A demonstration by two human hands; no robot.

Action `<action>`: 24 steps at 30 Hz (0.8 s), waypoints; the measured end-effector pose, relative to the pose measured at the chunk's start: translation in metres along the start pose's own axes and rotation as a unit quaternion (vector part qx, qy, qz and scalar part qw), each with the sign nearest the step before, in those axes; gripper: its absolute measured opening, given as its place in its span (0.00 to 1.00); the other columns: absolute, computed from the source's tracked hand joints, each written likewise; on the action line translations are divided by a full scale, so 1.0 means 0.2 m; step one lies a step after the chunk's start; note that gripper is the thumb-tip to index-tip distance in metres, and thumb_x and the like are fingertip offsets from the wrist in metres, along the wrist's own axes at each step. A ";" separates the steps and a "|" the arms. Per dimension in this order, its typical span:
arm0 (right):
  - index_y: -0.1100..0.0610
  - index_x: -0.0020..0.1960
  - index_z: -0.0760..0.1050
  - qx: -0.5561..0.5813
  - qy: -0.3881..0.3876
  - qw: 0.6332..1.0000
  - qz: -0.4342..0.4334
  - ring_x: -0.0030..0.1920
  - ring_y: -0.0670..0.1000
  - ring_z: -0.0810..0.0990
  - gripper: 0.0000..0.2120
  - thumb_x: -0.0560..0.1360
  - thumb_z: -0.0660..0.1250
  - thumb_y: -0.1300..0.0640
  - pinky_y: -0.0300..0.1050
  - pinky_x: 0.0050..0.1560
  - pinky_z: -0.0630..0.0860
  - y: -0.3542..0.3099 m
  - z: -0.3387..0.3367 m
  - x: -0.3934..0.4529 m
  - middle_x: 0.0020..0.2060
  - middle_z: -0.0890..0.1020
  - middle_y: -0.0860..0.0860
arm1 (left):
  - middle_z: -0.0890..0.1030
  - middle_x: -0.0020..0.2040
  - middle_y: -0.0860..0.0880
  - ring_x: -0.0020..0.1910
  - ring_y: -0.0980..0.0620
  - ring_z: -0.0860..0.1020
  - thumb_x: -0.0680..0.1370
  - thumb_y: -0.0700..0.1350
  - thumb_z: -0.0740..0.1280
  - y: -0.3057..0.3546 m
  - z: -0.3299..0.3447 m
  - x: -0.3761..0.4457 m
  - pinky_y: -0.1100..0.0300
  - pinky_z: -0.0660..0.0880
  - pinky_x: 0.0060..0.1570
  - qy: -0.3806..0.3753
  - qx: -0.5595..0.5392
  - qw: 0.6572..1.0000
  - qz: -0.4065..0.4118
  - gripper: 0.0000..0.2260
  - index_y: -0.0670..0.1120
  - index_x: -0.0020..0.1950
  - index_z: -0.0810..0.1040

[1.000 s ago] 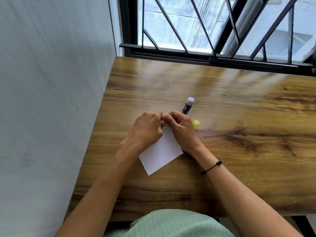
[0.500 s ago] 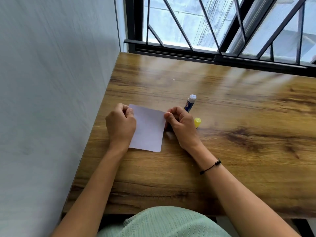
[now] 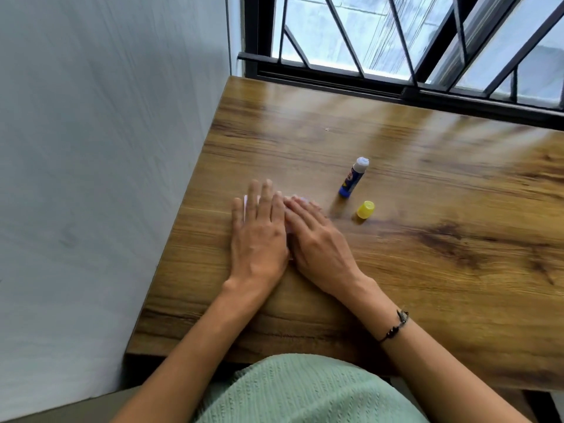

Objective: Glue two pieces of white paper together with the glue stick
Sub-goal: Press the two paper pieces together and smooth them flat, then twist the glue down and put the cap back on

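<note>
Left hand (image 3: 259, 236): we press it flat, fingers spread, gripping nothing, on the paper (image 3: 251, 202) near the desk's (image 3: 427, 270) left edge.
Right hand (image 3: 317, 239): flat likewise, beside it.
Glue stick (image 3: 353, 178): uncapped.

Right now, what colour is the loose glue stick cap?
Yellow; the cap lies on the table, seen best in the head view.

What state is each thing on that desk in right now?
glue stick: uncapped, standing on the desk
yellow cap: off, lying beside the stick
white paper: flat on the desk, mostly covered
left hand: open, palm down on the paper
right hand: open, palm down on the paper
</note>
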State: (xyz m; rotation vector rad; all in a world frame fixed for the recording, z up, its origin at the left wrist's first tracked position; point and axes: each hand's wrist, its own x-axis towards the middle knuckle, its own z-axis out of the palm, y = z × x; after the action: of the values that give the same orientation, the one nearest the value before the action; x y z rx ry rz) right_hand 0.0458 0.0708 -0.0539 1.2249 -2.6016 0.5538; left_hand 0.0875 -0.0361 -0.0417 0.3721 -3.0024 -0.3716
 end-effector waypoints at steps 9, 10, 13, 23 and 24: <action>0.53 0.75 0.42 -0.069 -0.176 0.979 0.081 0.74 0.44 0.40 0.34 0.71 0.34 0.43 0.46 0.73 0.36 -0.01 -0.01 -0.03 0.76 0.47 0.49 | 0.44 0.78 0.47 0.77 0.51 0.43 0.80 0.48 0.47 -0.08 0.02 -0.03 0.51 0.41 0.74 -0.051 0.009 0.998 0.023 0.26 0.45 0.75 0.42; 0.53 0.75 0.39 -0.069 -0.185 0.976 0.091 0.74 0.43 0.38 0.34 0.70 0.33 0.42 0.47 0.73 0.35 0.00 -0.01 -0.02 0.76 0.44 0.49 | 0.44 0.78 0.47 0.77 0.51 0.42 0.80 0.49 0.46 -0.09 0.02 -0.03 0.51 0.42 0.74 -0.046 0.006 0.999 0.011 0.26 0.45 0.75 0.42; 0.53 0.74 0.36 -0.071 -0.198 0.971 0.113 0.72 0.42 0.35 0.36 0.69 0.32 0.40 0.47 0.72 0.34 0.04 -0.01 0.02 0.76 0.41 0.49 | 0.43 0.78 0.47 0.76 0.51 0.41 0.80 0.54 0.44 -0.11 0.02 -0.02 0.50 0.40 0.73 -0.037 0.000 0.998 -0.042 0.27 0.44 0.75 0.41; 0.61 0.65 0.68 0.002 0.108 0.993 0.044 0.62 0.54 0.71 0.20 0.75 0.61 0.54 0.48 0.64 0.70 -0.03 -0.05 -0.09 0.60 0.77 0.58 | 0.60 0.75 0.40 0.74 0.46 0.51 0.77 0.48 0.50 -0.11 0.01 -0.06 0.48 0.50 0.71 0.114 -0.097 0.988 0.028 0.25 0.40 0.73 0.59; 0.60 0.64 0.68 0.039 0.147 0.987 0.051 0.60 0.52 0.71 0.19 0.75 0.62 0.55 0.44 0.62 0.70 -0.06 -0.07 -0.11 0.58 0.77 0.55 | 0.63 0.74 0.40 0.74 0.46 0.55 0.77 0.46 0.54 -0.09 0.00 -0.05 0.48 0.54 0.71 0.122 -0.137 0.982 0.045 0.23 0.40 0.71 0.63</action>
State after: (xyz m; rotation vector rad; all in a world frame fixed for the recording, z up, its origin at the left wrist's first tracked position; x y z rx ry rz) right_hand 0.0690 0.0847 -0.0468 0.9504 -2.4212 0.7975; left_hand 0.1017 -0.0509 -0.0473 0.2348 -2.6698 -0.6682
